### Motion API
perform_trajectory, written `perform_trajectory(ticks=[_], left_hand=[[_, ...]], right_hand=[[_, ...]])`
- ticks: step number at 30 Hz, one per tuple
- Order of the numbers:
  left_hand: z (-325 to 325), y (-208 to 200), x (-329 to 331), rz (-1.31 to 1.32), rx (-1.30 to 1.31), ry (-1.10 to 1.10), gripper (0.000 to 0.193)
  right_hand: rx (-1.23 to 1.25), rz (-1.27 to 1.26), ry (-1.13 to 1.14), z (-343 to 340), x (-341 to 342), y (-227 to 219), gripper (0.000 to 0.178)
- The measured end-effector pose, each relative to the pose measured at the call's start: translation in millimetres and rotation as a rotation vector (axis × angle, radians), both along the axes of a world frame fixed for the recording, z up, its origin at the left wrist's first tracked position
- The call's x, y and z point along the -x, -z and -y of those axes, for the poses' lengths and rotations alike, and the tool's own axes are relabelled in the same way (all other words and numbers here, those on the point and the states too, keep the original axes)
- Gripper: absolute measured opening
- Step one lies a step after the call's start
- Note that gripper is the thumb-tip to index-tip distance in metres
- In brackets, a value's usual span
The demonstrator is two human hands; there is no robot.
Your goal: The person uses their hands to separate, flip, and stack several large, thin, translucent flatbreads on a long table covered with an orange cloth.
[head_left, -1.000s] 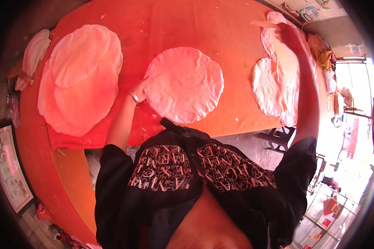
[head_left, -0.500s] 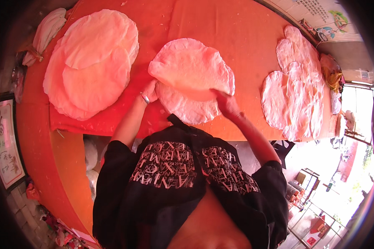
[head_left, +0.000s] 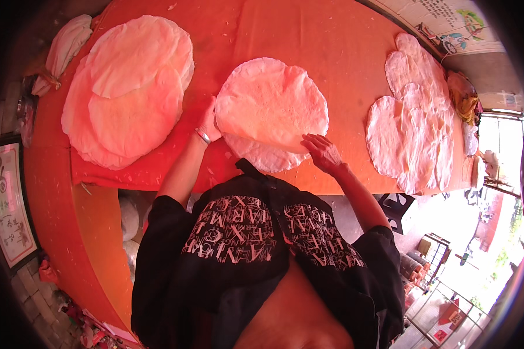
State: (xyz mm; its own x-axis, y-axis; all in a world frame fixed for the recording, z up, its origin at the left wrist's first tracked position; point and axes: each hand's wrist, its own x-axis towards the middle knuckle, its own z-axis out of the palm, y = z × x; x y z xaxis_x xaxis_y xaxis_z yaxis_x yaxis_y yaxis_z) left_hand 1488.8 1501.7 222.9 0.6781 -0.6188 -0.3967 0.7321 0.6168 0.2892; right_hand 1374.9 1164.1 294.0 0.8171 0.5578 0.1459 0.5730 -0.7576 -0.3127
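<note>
Two thin, round, pale sheets of dough lie one over the other on the table in front of me. The upper dough sheet (head_left: pixel 271 102) covers most of the lower dough sheet (head_left: pixel 262 156), whose near part shows below it. My left hand (head_left: pixel 208 120), with a bracelet at the wrist, rests against the upper sheet's left edge, its fingers stretched along it. At the near right edge, my right hand (head_left: pixel 322 153) touches the upper sheet with its fingers extended. My right thumb is hard to make out.
A pile of larger dough rounds (head_left: pixel 128 99) lies on the left of the orange-red table (head_left: pixel 343 75). Several wrinkled, overlapping sheets (head_left: pixel 416 122) spread along the right. A white cloth bundle (head_left: pixel 68 46) is at the far left edge. A dark stool (head_left: pixel 397 210) stands below the table's right side.
The upper sheet's near edge has come down toward me and flattened over the lower sheet. My right hand has moved slightly nearer and its fingers have straightened; my left fingers now point farther away.
</note>
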Motion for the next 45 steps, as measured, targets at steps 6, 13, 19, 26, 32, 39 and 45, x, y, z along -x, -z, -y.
perform_trajectory(ticks=[6,13,19,26,32,39,45], left_hand=[[-4,6,-9,0.034,-0.165,0.096,0.041],[-3,-1,-27,-0.076,-0.275,0.174,0.030],[-10,26,-27,-0.068,-0.283,0.082,0.030],[1,-3,-28,-0.149,-0.204,0.138,0.028],[-7,20,-30,0.000,-0.276,0.195,0.026],[-7,31,-34,-0.074,-0.340,0.157,0.022],[-9,35,-32,-0.025,-0.235,0.165,0.027]], right_hand=[[-0.066,-0.083,0.128,7,15,7,0.026],[-0.480,-0.149,0.715,11,4,25,0.027],[-1.765,-0.801,1.252,-32,27,4,0.054],[-2.718,-1.405,0.569,-14,43,58,0.022],[-2.038,-1.061,0.632,-9,65,96,0.015],[-2.196,-1.151,0.611,-33,61,72,0.013],[-2.096,-1.262,0.768,-59,47,11,0.006]])
